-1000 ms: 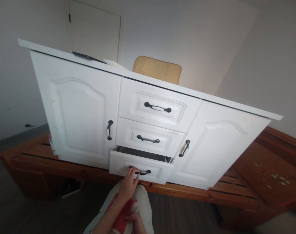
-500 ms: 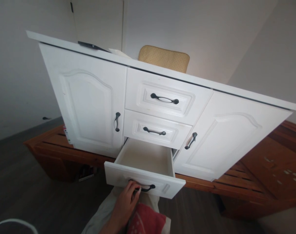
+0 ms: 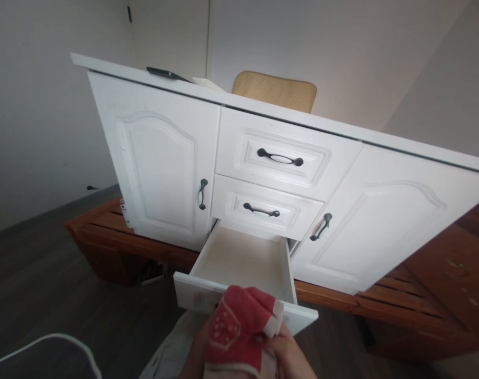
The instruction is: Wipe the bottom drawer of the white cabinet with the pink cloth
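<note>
A red towel (image 3: 249, 316) with cream edges and a pale pattern is bunched up in front of the open bottom drawer (image 3: 243, 258). My right hand (image 3: 287, 350) is closed on the towel's right side, its fingers partly covered by the cloth. At the towel's left side is my left hand (image 3: 202, 337), against or behind the cloth, with its fingers hidden. The drawer's white front stands just beyond both hands, and the towel covers most of its dark handle. Inside the drawer, the pale bottom shows.
A white cabinet (image 3: 156, 173) has two closed drawers above the open one and a closed door on either side. It stands on a brown wooden bench (image 3: 105, 223). Behind it is a tan chair back (image 3: 275, 89). A white cable (image 3: 58, 337) curves at lower left.
My left hand has left the drawer handle and is at the towel. The towel has risen in front of the drawer, and my right hand has come into view. The drawer stays open.
</note>
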Motion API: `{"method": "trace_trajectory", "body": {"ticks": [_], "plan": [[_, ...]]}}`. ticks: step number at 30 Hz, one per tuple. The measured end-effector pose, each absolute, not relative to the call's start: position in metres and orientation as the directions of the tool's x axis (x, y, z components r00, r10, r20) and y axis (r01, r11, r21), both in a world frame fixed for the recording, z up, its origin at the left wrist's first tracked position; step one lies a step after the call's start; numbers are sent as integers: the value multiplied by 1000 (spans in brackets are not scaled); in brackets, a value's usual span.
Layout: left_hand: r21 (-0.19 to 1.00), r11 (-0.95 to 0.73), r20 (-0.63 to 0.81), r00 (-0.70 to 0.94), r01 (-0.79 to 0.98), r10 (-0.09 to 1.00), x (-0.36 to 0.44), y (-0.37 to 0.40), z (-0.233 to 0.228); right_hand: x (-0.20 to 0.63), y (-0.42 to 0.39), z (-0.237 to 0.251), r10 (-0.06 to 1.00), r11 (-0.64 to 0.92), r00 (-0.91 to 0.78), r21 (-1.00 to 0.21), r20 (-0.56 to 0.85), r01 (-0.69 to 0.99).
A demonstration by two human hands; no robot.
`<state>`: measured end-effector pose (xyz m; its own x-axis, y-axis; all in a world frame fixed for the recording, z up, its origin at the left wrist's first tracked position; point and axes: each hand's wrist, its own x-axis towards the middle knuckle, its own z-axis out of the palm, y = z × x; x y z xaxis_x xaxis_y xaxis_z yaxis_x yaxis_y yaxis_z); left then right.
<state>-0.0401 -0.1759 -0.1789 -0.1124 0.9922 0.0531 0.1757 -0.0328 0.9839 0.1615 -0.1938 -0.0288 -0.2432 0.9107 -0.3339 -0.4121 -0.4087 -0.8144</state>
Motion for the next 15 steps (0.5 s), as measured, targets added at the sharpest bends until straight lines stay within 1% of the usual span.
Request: {"method": "trace_trajectory", "body": {"ticks": [2, 4, 5, 6, 7, 8, 9, 10, 12, 14, 15], "plan": [[954, -208, 220, -30, 217, 975, -45, -189, -167, 164, -169, 8, 931, -342, -249, -873, -266, -346], [909, -331, 329, 50, 255, 943, -51, -198, -158, 169, -132, 38, 956, -205, -255, -948, -142, -242], [890, -359, 350, 82, 280, 933, -53, -201, -157, 171, -110, 49, 959, -94, -277, -986, -53, -139], [879, -364, 347, 110, 308, 931, -56, -200, -158, 169, -87, 58, 933, 12, -361, -1000, 5, 19], [872, -354, 327, 136, 338, 935, -59, -198, -161, 165, -62, 63, 892, 120, -452, -978, 31, 170], [867, -331, 293, 156, 373, 943, -61, -194, -167, 158, -38, 65, 854, 206, -519, -935, 27, 290], [863, -294, 244, 170, 411, 955, -62, -189, -173, 147, -16, 64, 833, 280, -553, -867, 6, 412], [857, -251, 191, 173, 451, 966, -64, -184, -181, 133, 5, 60, 824, 355, -567, -760, -20, 544], [831, -157, 85, 158, 533, 984, -64, -174, -195, 100, 39, 46, 828, 445, -550, -474, -104, 760], [775, -86, -8, 146, 626, 989, -61, -167, -204, 67, 61, 28, 851, 439, -500, -307, -158, 844], [738, -65, -46, 147, 671, 988, -59, -165, -206, 54, 68, 18, 861, 424, -477, -265, -177, 866]]}}
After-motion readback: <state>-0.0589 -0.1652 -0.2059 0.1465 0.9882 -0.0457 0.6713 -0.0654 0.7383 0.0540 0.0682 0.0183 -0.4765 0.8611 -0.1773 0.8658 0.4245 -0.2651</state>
